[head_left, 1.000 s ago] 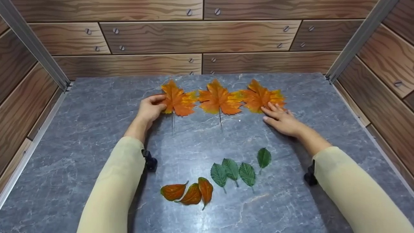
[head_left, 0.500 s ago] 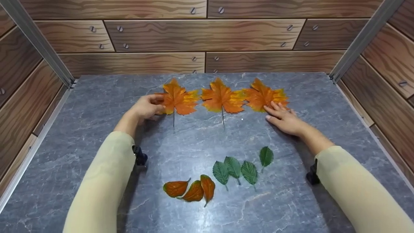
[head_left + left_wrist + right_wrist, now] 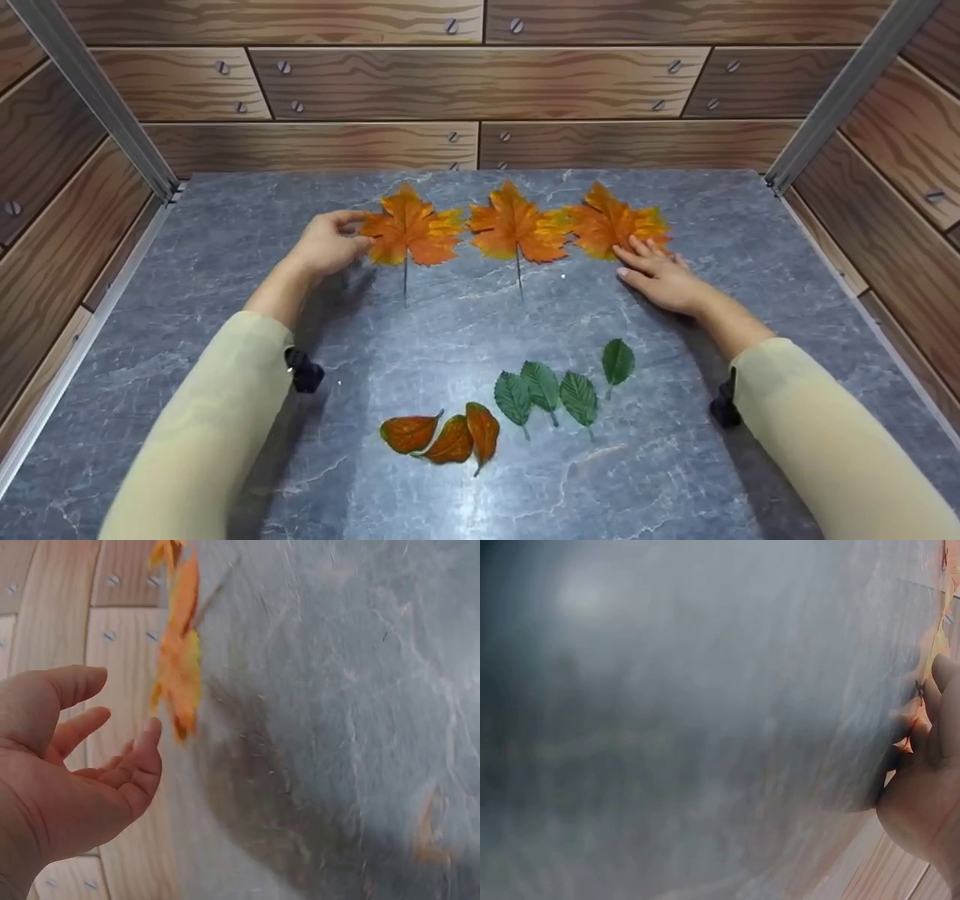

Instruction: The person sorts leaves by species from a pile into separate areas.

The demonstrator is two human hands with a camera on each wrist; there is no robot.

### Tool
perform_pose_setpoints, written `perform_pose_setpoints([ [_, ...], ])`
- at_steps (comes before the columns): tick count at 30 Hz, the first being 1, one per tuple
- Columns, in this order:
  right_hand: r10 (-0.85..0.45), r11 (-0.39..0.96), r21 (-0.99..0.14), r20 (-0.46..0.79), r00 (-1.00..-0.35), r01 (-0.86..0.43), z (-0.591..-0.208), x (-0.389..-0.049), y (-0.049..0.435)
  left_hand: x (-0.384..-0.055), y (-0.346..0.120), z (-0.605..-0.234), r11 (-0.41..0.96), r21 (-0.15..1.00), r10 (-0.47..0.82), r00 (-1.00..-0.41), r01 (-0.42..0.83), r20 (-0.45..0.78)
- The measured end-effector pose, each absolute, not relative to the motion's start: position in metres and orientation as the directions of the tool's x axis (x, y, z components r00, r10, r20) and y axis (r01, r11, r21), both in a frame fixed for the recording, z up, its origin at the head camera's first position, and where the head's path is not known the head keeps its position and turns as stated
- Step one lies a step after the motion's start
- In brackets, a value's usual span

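Three orange maple leaves lie in a row at the back of the table: a left maple leaf [image 3: 414, 229], a middle maple leaf [image 3: 517, 225] and a right maple leaf [image 3: 600, 219]. My left hand [image 3: 326, 244] is at the outer edge of the left leaf, its fingers loosely bent and holding nothing. The left wrist view shows a gap between thumb and fingers, with the maple leaf [image 3: 180, 679] just beyond the fingertips. With fingers extended, my right hand [image 3: 664, 281] rests on the lower part of the right leaf, hiding its stem.
Several green leaves [image 3: 579, 397] lie nearer the front, right of centre. Beside them are three reddish-brown leaves [image 3: 409, 433], close together. Wood-patterned walls [image 3: 480, 82] enclose the grey marbled table [image 3: 450, 337] at the back and sides.
My left hand has drawn away to the left from the left maple leaf, its fingers coming off it. My right hand stays on the right leaf. The head view has shifted slightly.
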State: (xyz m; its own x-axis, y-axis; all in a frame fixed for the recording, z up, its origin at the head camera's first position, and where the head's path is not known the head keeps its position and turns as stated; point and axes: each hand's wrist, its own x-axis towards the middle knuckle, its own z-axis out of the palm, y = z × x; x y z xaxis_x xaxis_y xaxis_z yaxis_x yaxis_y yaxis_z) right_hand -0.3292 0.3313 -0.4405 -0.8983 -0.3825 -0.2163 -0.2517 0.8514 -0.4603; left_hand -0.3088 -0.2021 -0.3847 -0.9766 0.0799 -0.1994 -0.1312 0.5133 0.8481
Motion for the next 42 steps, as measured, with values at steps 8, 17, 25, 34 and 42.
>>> perform_pose_setpoints([
  [8, -0.386, 0.848, -0.467, -0.22, -0.896, -0.251, -0.441, -0.33, 0.331, -0.277, -0.195, -0.37, 0.475, 0.878, 0.202, -0.978, 0.056, -0.047],
  [17, -0.389, 0.846, -0.47, -0.225, -0.893, -0.25, -0.44, -0.33, 0.33, -0.235, -0.194, -0.376, 0.402, 0.909, 0.394, -0.917, 0.113, -0.061],
  [25, -0.39, 0.848, -0.466, -0.228, -0.892, -0.252, -0.44, -0.33, 0.33, -0.202, -0.188, -0.39, 0.388, 0.91, 0.58, -0.806, 0.146, -0.118],
  [34, -0.391, 0.846, -0.469, -0.223, -0.893, -0.253, -0.442, -0.33, 0.331, -0.177, -0.177, -0.407, 0.417, 0.897, 0.699, -0.683, 0.148, -0.213],
  [42, -0.391, 0.843, -0.478, -0.227, -0.892, -0.248, -0.442, -0.331, 0.332, -0.164, -0.171, -0.413, 0.416, 0.878, 0.775, -0.596, 0.235, -0.208],
])
